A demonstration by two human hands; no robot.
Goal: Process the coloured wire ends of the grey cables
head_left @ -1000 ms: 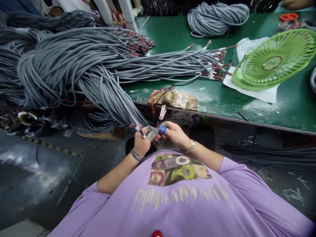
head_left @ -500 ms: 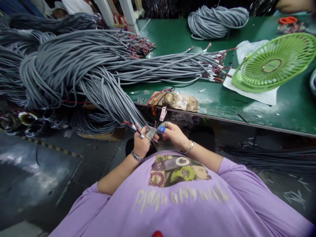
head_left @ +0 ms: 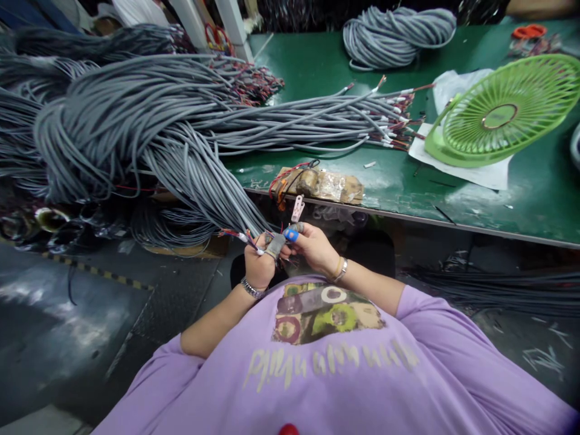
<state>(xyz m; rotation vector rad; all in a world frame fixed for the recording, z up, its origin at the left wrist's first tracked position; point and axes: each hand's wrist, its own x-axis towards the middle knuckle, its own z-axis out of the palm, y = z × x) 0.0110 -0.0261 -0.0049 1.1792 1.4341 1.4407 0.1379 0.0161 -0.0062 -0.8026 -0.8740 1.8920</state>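
My left hand is closed around the ends of a bundle of grey cables that hangs down over the table's front edge. Grey tape is wrapped on its thumb. Thin coloured wires with white sleeves stick out to the left of that hand. Close beside it, my right hand pinches at the thin wire ends, with blue tape on the thumb and a wrapped forefinger. Exactly which wires sit between those fingertips is too small to make out.
A pink clothes peg and a taped cardboard piece are at the front edge of the green table. More grey cables lie across it. A green fan stands right, a cable coil behind.
My right hand has shifted slightly left, towards my left hand, its thumb closer to the wire ends. The left hand keeps its hold on the cables.
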